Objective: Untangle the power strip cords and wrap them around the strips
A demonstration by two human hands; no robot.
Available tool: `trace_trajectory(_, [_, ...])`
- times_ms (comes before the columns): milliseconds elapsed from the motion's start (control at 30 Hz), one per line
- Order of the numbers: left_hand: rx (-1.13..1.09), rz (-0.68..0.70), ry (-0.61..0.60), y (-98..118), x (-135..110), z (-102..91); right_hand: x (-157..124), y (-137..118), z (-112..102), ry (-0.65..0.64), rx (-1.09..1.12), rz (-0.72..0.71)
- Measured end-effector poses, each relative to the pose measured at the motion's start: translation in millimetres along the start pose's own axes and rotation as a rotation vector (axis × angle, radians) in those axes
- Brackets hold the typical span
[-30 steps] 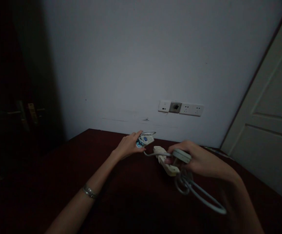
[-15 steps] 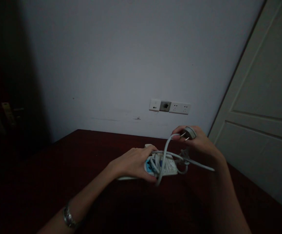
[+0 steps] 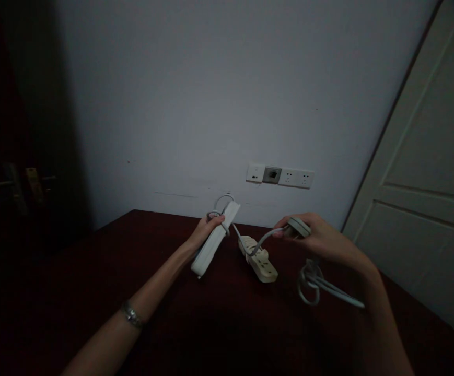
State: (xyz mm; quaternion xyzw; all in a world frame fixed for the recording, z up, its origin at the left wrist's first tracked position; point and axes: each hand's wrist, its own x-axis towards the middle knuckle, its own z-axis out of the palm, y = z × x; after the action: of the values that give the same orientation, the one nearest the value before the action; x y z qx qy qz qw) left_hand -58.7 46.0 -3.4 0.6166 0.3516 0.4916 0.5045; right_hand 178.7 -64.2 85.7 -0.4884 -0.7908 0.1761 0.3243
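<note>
My left hand (image 3: 200, 236) is closed around a white power strip (image 3: 213, 246), which is raised and tilted on its side with loops of cord about it. From there a pale cord (image 3: 266, 237) runs across to my right hand (image 3: 324, 241). That hand is closed on a grey plug (image 3: 299, 226) at the cord's end; its prongs are not visible now. Between the hands, a cream power strip (image 3: 265, 269) lies on the dark red table (image 3: 164, 292), with its own cord wrapped round its far end. A coiled grey cable (image 3: 309, 284) sits below my right hand.
Behind the table rises a pale wall (image 3: 172, 104) with a row of wall sockets (image 3: 295, 177). A light panelled door (image 3: 426, 172) stands at the right. On the dark left side a door handle (image 3: 5, 183) shows faintly.
My left hand has lifted and tipped the white power strip up and to the left, uncovering the cream one. The cord between my hands has drawn out, and the plug has turned in my right hand.
</note>
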Motion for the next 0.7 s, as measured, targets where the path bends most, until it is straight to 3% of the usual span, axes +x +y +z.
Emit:
trace_trajectory(100, [-0.097, -0.023, -0.105, 5.7, 0.3, -9.4, 11.6, 20.7, -0.9, 0.108, 0.000, 0.051])
trace_trajectory(200, [-0.150, 0.013, -0.143, 7.5, -1.0, -12.2, 21.1, 36.5, 1.0, 0.118, 0.012, 0.088])
trace_trajectory(300, [-0.196, 0.053, -0.142, 3.4, -0.4, -11.4, 23.8, 38.5, 4.6, 0.070, 0.014, 0.126])
trace_trajectory(467, [-0.180, 0.071, -0.162, -0.7, -0.2, -7.3, 17.6, 23.7, 6.4, -0.098, 0.102, 0.038])
trace_trajectory(600, [-0.185, 0.040, -0.115, 7.5, -8.2, 4.0, 15.9, 12.6, 10.3, -0.132, 0.185, 0.027])
trace_trajectory(700, [-0.194, 0.079, 0.022, 15.6, -14.7, 15.1, 22.1, 6.0, 24.0, -0.125, 0.240, 0.069])
